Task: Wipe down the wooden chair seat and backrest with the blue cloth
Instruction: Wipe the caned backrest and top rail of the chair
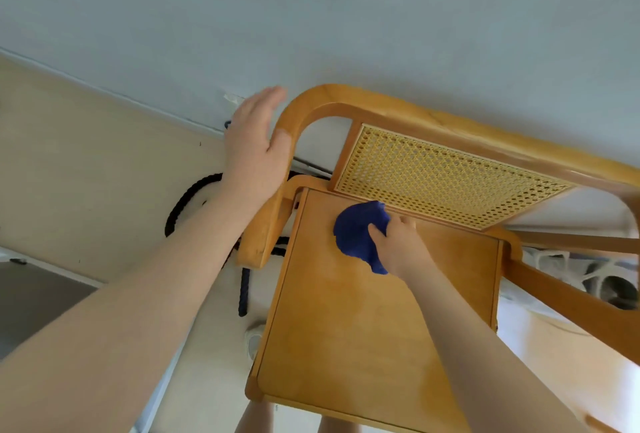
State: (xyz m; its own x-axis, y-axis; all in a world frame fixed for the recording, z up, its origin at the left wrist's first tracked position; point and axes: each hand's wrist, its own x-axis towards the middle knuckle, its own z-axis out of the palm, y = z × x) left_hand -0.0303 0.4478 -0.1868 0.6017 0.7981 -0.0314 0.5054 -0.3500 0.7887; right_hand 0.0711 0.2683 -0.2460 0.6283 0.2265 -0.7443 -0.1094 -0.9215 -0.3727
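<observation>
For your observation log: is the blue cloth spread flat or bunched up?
Bunched: the blue cloth sits crumpled under the right hand on the seat.

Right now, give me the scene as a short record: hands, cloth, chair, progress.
left hand: flat, fingers straight, pressed against the curved armrest as if steadying the chair
right hand: on the blue cloth, thumb over it, pressing it onto the seat
blue cloth: bunched, at the rear of the seat, just in front of the backrest
seat: flat wood, patchy sheen, possibly damp
backrest: woven cane panel in a wooden frame, cloth not on it
floor: dark rope left of the chair
</observation>
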